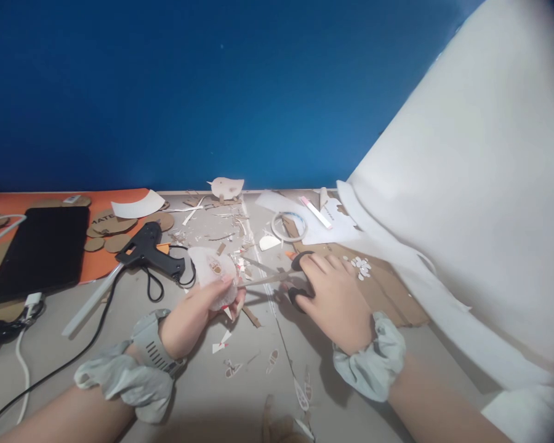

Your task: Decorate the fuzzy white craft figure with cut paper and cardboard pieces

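Between the thumb and fingers of my left hand (198,311) is a pale rounded cutout (212,267) with a brown oval mark and a small red-and-white pointed piece at its lower edge. My right hand (335,289) grips a pair of scissors (272,279) by its black handles. The scissor blades are apart and point left, the lower one reaching close to the cutout; whether it touches I cannot tell. Small printed oval cutouts (272,360) and red-and-white paper scraps (221,343) lie on the table below my hands.
A black glue gun (152,251) with its cord lies left, near a black tablet (41,249) on orange paper. A bird-shaped cutout (227,187) stands at the back by the blue wall. Tape roll (289,238), cardboard (392,286) and white sheeting (480,184) are on the right.
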Tool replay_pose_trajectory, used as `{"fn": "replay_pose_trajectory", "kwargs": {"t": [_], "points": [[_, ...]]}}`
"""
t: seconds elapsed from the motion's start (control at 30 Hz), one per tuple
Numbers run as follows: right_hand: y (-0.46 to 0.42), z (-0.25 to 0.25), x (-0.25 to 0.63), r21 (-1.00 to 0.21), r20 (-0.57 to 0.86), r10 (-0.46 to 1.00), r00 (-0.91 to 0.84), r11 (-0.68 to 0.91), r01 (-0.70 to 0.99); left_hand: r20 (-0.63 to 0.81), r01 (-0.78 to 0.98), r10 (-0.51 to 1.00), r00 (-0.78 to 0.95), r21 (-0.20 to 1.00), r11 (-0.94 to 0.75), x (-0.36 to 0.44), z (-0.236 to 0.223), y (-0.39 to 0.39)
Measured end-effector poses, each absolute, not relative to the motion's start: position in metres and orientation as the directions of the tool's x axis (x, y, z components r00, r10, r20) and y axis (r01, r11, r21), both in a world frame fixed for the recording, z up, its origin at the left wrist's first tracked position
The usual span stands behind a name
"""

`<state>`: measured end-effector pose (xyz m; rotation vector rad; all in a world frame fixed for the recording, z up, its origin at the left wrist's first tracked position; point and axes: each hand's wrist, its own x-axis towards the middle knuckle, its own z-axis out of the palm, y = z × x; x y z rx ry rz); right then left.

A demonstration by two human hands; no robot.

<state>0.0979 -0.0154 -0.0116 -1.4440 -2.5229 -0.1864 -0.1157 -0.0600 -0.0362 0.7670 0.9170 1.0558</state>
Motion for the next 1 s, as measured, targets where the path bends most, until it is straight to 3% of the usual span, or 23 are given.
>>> {"fn": "replay_pose_trajectory", "kwargs": {"t": [0.37, 0.63, 1.0], "points": [[-0.017, -0.009, 0.098, -0.021, 0.276, 0.831, -0.482, 0.507, 0.862, -0.251, -0.204, 0.946, 0.204, 0.934, 0.292, -0.119, -0.030, -0.063], [-0.016, -0.006, 0.101, 0.043, 0.319, 0.821, -0.474, 0.487, 0.872, -0.226, -0.197, 0.957, 0.184, 0.945, 0.261, -0.116, -0.025, -0.062], [-0.016, -0.007, 0.100, 0.025, 0.290, 0.834, -0.469, 0.483, 0.875, -0.222, -0.160, 0.969, 0.109, 0.958, 0.237, -0.117, -0.029, -0.062]]}}
